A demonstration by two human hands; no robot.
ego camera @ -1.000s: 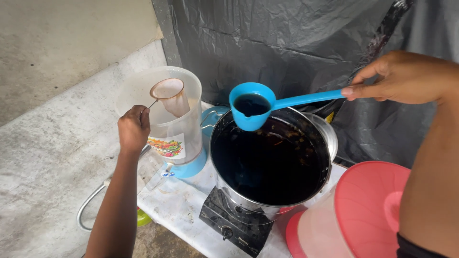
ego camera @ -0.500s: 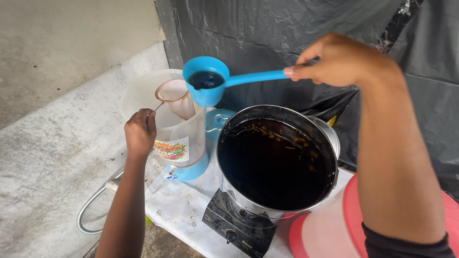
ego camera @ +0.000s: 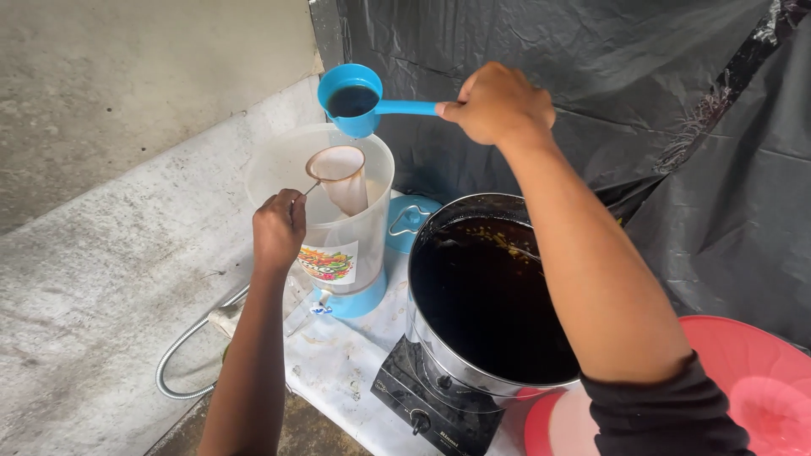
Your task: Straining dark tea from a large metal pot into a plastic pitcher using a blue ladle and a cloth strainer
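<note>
Two hands work: at centre left, the left hand (ego camera: 279, 226) grips the handle of a cloth strainer (ego camera: 340, 176) inside the translucent jug (ego camera: 338, 245). Lower centre, the steel pot (ego camera: 490, 295) remains nearly full. Top centre, the right hand (ego camera: 498, 105) clasps the blue ladle (ego camera: 355, 100), which has moved from over the pot to above the strainer, unpoured.

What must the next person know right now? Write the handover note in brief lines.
Left hand: holds the cloth strainer by its handle inside the clear pitcher.
Right hand: grips the blue ladle, full of dark liquid, raised beside the pitcher's far rim.
Steel pot on the stove is nearly full.
Done: ladle filled.
Left: the pour through the strainer; the pitcher looks empty.
</note>
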